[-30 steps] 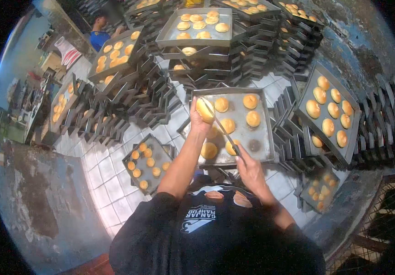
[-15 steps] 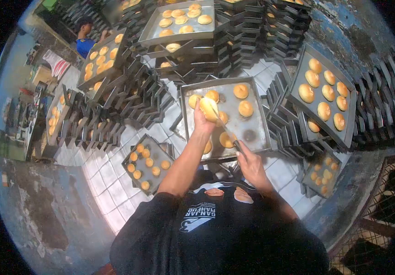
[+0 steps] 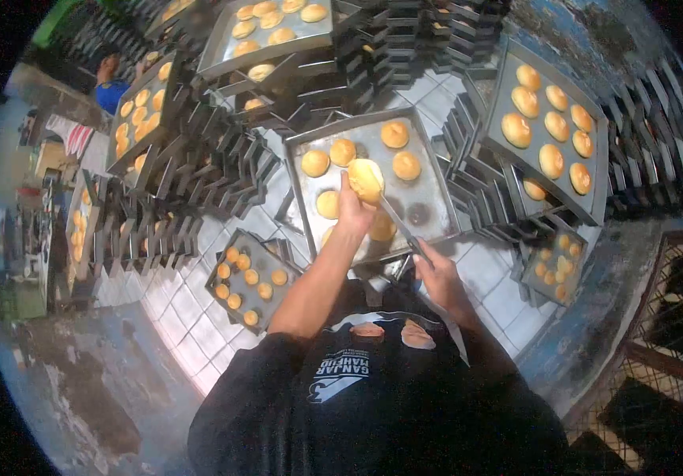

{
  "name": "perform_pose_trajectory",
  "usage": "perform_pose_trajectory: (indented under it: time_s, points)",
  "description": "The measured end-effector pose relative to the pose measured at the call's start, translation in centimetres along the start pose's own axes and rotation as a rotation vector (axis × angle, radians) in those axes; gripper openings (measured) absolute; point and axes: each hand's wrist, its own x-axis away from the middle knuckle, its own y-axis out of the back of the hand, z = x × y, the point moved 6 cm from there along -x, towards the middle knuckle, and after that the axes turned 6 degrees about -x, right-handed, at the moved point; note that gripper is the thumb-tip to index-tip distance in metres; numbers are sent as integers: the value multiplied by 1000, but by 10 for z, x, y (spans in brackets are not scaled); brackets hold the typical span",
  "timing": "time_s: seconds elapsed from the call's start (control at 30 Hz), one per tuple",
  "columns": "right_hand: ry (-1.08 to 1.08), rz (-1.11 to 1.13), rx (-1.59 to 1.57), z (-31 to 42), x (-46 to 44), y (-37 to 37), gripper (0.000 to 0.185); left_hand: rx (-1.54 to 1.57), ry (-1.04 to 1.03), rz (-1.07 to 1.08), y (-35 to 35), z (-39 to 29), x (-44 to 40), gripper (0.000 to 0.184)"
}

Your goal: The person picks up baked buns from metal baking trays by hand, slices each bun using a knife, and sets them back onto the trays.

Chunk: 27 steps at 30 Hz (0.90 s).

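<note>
My left hand (image 3: 353,210) holds up a golden bun (image 3: 367,181), thumb along its side, with pale crumb or filling showing on the cut face. In my right hand (image 3: 438,278) is the dark handle of a long, narrow-bladed knife (image 3: 398,219). Its blade reaches up to the bun's right edge; the tip is hidden there. Below both hands lies a metal baking tray (image 3: 430,197) with several more buns (image 3: 406,166) on it. My left hand and forearm cover part of the tray.
Stacks of baking trays surround me, with bun-filled trays on top at the back (image 3: 214,44), the right (image 3: 492,131) and the left (image 3: 115,163). Lower trays stand at left (image 3: 266,274) and right (image 3: 543,258) on white floor tiles (image 3: 179,313). A person in blue (image 3: 109,94) is at far left.
The camera view has shifted, so the trays sit farther up and left. In my left hand the bun has turned, showing more pale cut face. The knife stays against it.
</note>
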Motion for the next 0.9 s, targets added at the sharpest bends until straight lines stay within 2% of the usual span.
perform_pose_trajectory:
  time_s: [0.07, 0.13, 0.23, 0.33, 0.4, 0.47, 0.53, 0.6, 0.77, 0.83, 0.87, 0.9]
  points:
    - [-51, -37, -136, -11, -20, -6, 45, 9, -126, 21, 9, 24, -11, 48]
    - [-16, -25, -132, -13, -46, -7, 46, 1, -70, -25, -6, 39, 4, 49]
    - [-93, -36, 13, 2, -62, -4, 47, -45, 8, 45, 10, 70, -16, 59]
    - [-22, -45, -109, -19, -54, 10, 46, -43, 97, 33, -13, 70, -2, 64]
    - [-57, -85, -122, -25, -43, 28, 48, -88, 151, 53, -16, 86, -5, 68]
    - [-139, -39, -146, -27, -48, 32, 48, -309, 169, 101, -21, 97, -7, 70]
    - [-213, -80, -187, -39, -51, 31, 49, -381, 132, 21, -19, 110, -14, 68]
    - [-251, -104, -229, -62, -53, 28, 50, -283, 132, -20, -17, 120, -27, 54]
    - [-351, -47, -364, -113, 18, 38, 50, -251, 140, -115, 9, 136, -68, 56]
    - [-347, -44, -264, -126, 57, 56, 49, -236, 136, -90, 22, 144, -87, 55]
    - [-372, -11, -118, -138, 83, 71, 49, -225, 124, -65, 25, 146, -90, 55]
    - [-440, -46, -123, -154, 110, 83, 50, -343, 116, -119, 10, 142, -75, 45]
